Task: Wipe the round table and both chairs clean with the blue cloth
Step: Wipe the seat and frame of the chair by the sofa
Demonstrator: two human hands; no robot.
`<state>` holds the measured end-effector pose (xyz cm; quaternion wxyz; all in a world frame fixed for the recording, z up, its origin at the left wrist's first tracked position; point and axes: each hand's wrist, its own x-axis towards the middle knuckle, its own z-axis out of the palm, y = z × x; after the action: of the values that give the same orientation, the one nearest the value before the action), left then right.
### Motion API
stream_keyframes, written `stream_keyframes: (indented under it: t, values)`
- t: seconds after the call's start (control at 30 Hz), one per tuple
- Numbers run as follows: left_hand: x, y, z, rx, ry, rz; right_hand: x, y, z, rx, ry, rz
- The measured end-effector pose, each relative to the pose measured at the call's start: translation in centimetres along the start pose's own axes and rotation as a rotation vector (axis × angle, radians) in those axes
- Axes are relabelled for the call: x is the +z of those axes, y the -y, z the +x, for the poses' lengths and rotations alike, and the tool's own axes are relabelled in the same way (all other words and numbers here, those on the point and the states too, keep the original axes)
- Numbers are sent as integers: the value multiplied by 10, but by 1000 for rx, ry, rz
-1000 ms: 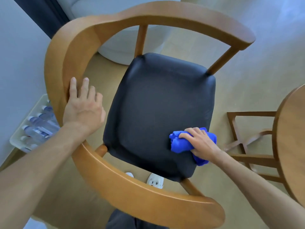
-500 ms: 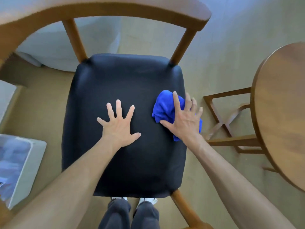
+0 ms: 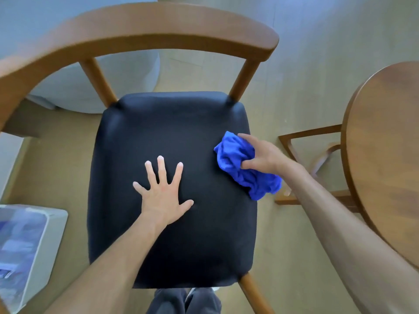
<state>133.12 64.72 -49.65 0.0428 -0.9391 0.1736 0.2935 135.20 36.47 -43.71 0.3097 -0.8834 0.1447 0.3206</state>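
A wooden chair with a curved backrest and a black padded seat fills the middle of the head view. My left hand lies flat on the seat's centre with its fingers spread. My right hand grips the bunched blue cloth at the seat's right edge, thumb and fingers curled round it. Part of the cloth hangs past the seat's side. The round wooden table shows at the right edge, partly cut off by the frame.
The table's wooden base frame stands on the floor between chair and table. A pale rounded piece of furniture sits behind the chair. A white tray of water bottles lies on the floor at lower left. My legs are below the seat.
My left hand left the chair's backrest and now lies flat on the seat. My right hand went from pressing the cloth with flat fingers to gripping it, nearer the seat's right edge.
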Motion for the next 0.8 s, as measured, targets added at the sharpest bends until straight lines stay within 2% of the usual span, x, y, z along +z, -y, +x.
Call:
stream_keyframes:
  t: [0.13, 0.27, 0.33, 0.47, 0.6, 0.67, 0.73, 0.8]
  values:
    - [2, -1, 1, -8, -8, 6, 52, 12, -16, -44, -428, -216]
    - [1, -1, 1, -7, -4, 17, 80, 2, -15, -28, -509, -418]
    - [2, 0, 2, 0, -10, 16, 75, -5, 0, -14, -557, -365]
    - [3, 1, 3, 8, -14, 18, 78, -15, 5, -79, -654, -82]
    - [4, 2, 2, 4, -25, 26, 116, -39, -53, -227, -579, -77]
    - [3, 2, 2, 5, -25, 18, 146, -64, -104, -362, -430, -157]
    - [3, 1, 1, 2, -23, 5, 170, -90, -152, -483, -195, -220]
    - [3, 0, 2, 4, -23, -1, 177, -108, -173, -530, -32, -219]
